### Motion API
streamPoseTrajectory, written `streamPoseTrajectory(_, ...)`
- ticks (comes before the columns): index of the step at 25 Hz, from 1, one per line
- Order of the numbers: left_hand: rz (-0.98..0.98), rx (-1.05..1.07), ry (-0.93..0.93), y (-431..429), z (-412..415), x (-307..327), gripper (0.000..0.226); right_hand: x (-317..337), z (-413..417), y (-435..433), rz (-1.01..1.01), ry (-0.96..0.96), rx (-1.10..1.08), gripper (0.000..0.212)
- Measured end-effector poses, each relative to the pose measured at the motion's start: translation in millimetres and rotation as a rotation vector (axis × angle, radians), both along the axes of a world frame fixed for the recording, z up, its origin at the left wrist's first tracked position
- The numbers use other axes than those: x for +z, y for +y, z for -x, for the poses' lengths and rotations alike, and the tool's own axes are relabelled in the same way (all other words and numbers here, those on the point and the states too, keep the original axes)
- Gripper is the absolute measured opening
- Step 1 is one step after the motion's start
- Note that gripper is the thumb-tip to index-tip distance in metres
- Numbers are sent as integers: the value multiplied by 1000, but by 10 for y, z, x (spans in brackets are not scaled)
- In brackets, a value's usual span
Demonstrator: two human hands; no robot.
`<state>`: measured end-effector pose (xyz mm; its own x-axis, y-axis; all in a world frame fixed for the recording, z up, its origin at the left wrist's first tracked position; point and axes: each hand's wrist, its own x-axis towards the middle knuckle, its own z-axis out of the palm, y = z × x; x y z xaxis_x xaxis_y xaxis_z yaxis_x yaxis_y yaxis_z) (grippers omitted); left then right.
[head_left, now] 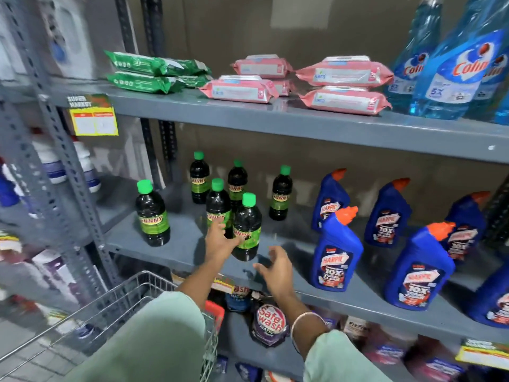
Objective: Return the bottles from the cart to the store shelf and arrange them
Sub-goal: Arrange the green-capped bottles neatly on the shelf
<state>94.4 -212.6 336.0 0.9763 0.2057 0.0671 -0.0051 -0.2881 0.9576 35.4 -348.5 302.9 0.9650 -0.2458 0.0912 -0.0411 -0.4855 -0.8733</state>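
Several dark bottles with green caps and green "Sunny" labels stand on the grey middle shelf (181, 252). One stands apart at the left (153, 216); the nearest one (247, 230) is at the shelf's front. My left hand (220, 241) reaches in with fingers spread, touching or just beside the nearest bottle and the one behind it (219, 208). My right hand (275, 268) hovers open a little below and to the right of that bottle, holding nothing. The wire cart (115, 307) is at the lower left; its contents are hidden by my sleeve.
Blue Harpic bottles (337, 252) with orange caps fill the right of the same shelf. The shelf above holds green and pink wipe packs (239, 89) and blue Colin bottles (454, 73). Detergent pouches (268, 321) lie on the lower shelf. A perforated steel upright (68, 172) stands left.
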Motion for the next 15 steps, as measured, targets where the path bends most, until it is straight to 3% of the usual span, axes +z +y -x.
streamPoseTrajectory(2, 11, -170, 50, 88, -170, 1, 73, 12, -232, 196, -53, 25, 14, 61)
streamPoseTrajectory(6, 99, -352, 84, 87, -338, -66, 54, -50, -501, 397, -143, 0, -52, 58)
streamPoseTrajectory(10, 18, -300, 29, 37, -356, -88, 47, -63, -529, 386, -129, 19, -137, 60)
streamPoseTrajectory(15, -107, -279, 14, -182, -110, -53, 43, -14, -317, 127, -127, 56, -91, 62)
